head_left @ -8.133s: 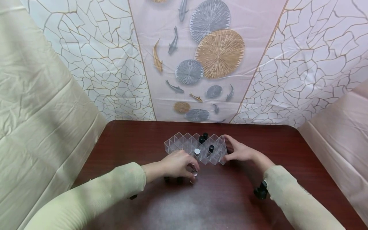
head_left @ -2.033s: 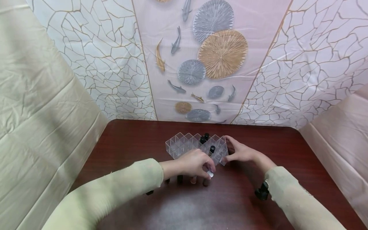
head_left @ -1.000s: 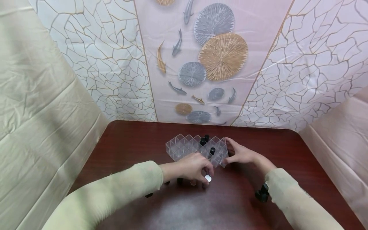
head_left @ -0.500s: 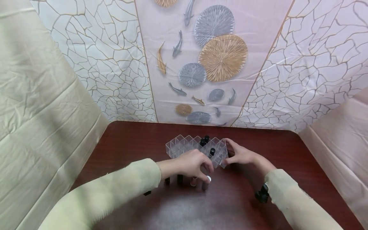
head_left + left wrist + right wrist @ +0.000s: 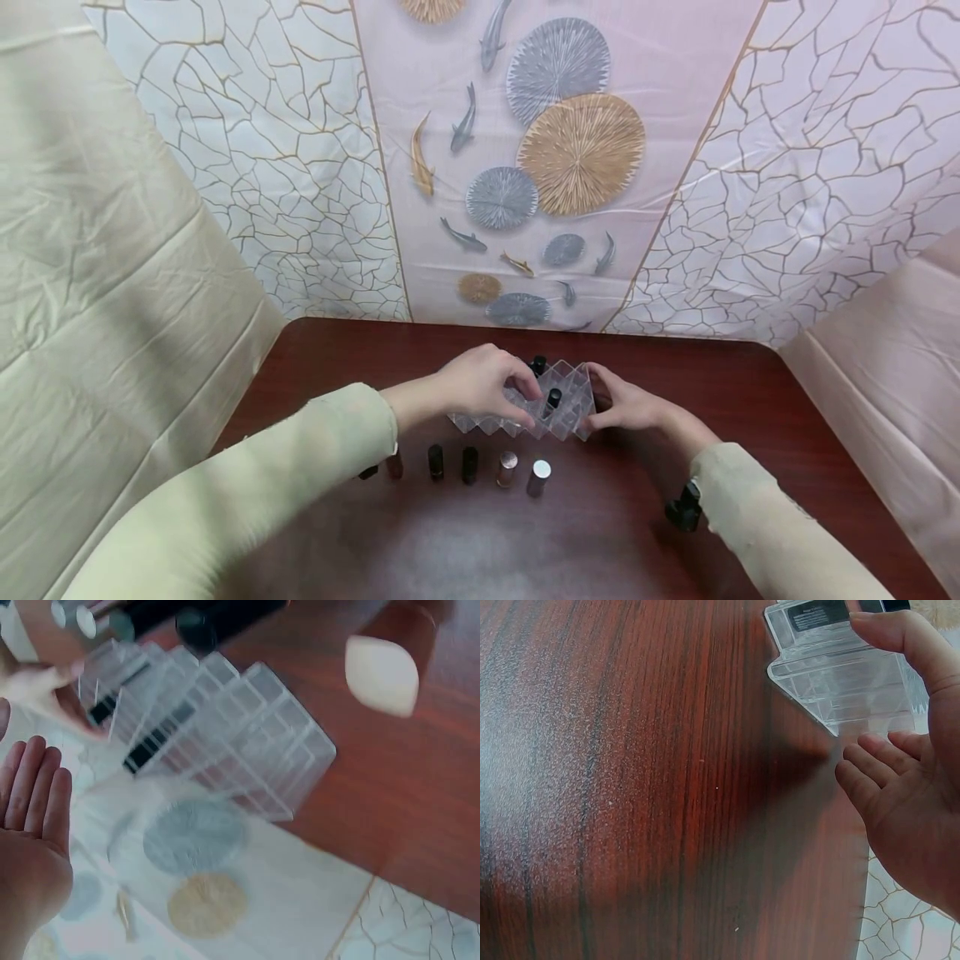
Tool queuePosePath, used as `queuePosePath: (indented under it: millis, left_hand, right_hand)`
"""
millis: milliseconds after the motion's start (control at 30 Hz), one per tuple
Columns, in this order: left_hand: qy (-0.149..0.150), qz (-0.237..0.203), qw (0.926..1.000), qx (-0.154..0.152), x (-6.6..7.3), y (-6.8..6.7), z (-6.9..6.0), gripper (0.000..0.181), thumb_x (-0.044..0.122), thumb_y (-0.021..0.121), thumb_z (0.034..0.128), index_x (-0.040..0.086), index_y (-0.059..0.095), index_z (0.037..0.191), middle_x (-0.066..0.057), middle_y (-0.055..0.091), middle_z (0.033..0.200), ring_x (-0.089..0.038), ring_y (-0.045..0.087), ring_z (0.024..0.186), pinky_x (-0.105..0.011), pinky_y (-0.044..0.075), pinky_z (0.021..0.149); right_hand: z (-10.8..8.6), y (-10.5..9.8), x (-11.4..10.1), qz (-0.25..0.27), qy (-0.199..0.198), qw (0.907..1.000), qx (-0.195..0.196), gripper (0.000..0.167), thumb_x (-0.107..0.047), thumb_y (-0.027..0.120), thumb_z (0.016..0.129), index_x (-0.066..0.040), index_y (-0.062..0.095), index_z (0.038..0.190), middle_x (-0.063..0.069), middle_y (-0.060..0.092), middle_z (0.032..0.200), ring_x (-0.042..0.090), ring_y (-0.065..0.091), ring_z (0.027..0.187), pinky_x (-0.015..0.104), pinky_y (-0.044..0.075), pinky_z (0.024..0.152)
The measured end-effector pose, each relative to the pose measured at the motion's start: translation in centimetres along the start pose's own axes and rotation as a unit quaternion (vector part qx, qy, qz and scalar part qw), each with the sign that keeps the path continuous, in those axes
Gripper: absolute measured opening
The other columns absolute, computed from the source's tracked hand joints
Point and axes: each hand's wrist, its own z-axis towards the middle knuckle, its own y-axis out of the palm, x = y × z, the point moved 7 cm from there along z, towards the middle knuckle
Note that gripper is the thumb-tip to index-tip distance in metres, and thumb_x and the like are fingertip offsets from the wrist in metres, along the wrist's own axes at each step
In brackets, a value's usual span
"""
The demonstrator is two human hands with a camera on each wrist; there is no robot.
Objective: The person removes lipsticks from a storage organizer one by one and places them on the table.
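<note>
A clear acrylic lipstick holder (image 5: 566, 417) with diamond-shaped compartments stands on the table, a few black-capped lipsticks (image 5: 553, 398) in it. My left hand (image 5: 487, 387) hovers above the holder's left part and hides much of it. Its fingers are loosely bent, the thumb is apart, and I see nothing between them; the left wrist view shows the palm bare. At the holder's right end, my right hand (image 5: 630, 404) grips the side between thumb and fingers. In front of the holder a silver-capped lipstick (image 5: 538, 477) stands upright, next to another metallic-capped one (image 5: 506, 469).
Further left in the same row stand two black-capped tubes (image 5: 469, 464) and a brownish tube (image 5: 395, 465), with another dark one partly behind the left sleeve. A pale-topped tube (image 5: 381, 675) shows in the left wrist view. Patterned cloth (image 5: 502, 200) hangs behind the dark red table (image 5: 480, 550).
My left hand has let go of the silver-capped lipstick, leaving it upright at the row's right end, and has moved up and left over the holder. The right hand keeps its place.
</note>
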Motion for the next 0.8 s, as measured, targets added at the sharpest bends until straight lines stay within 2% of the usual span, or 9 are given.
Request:
queuePosePath:
  millis: [200, 367, 533, 800]
  left_hand:
    - [-0.027, 0.011, 0.9994, 0.020, -1.6, -2.6, -0.3, 0.030, 0.034, 0.094, 0.0836, 0.021, 0.084, 0.109, 0.009, 0.081, 0.106, -0.001, 0.073, 0.096, -0.021, 0.055, 0.090]
    - [-0.052, 0.016, 0.9979, 0.035, -3.4, -4.1, -0.9, 0.033, 0.037, 0.092, 0.0843, 0.021, 0.083, 0.111, 0.010, 0.080, 0.110, -0.007, 0.074, 0.103, -0.026, 0.056, 0.094]
    - [-0.074, 0.015, 0.9963, 0.042, -5.3, -4.8, -1.5, 0.036, 0.038, 0.092, 0.0837, 0.020, 0.083, 0.114, 0.007, 0.080, 0.113, -0.014, 0.074, 0.108, -0.032, 0.056, 0.097]
    - [-0.091, 0.021, 0.9940, 0.057, -7.6, -5.5, -2.7, 0.043, 0.039, 0.094, 0.0814, 0.018, 0.083, 0.118, 0.008, 0.080, 0.114, -0.014, 0.073, 0.112, -0.036, 0.056, 0.101]
  right_hand:
    - [-0.1, 0.0, 0.0, -0.001, 0.008, 1.0000, 0.001, 0.100, -0.003, 0.078, 0.084, 0.015, 0.012, 0.157, 0.044, 0.033, 0.158, 0.060, 0.027, 0.152, 0.066, 0.029, 0.121]
    - [-0.1, -0.1, 0.3, -0.008, 0.016, 0.9998, 0.001, 0.102, -0.004, 0.078, 0.085, 0.015, 0.010, 0.159, 0.044, 0.029, 0.161, 0.060, 0.025, 0.152, 0.066, 0.029, 0.121]
    - [0.0, -0.2, 0.6, -0.009, 0.022, 0.9997, 0.000, 0.101, -0.006, 0.079, 0.086, 0.013, 0.011, 0.159, 0.042, 0.032, 0.160, 0.058, 0.027, 0.153, 0.066, 0.029, 0.121]
    - [0.0, -0.3, 0.8, -0.005, 0.022, 0.9997, 0.000, 0.102, -0.005, 0.079, 0.086, 0.013, 0.011, 0.159, 0.042, 0.033, 0.160, 0.058, 0.027, 0.153, 0.065, 0.029, 0.121]
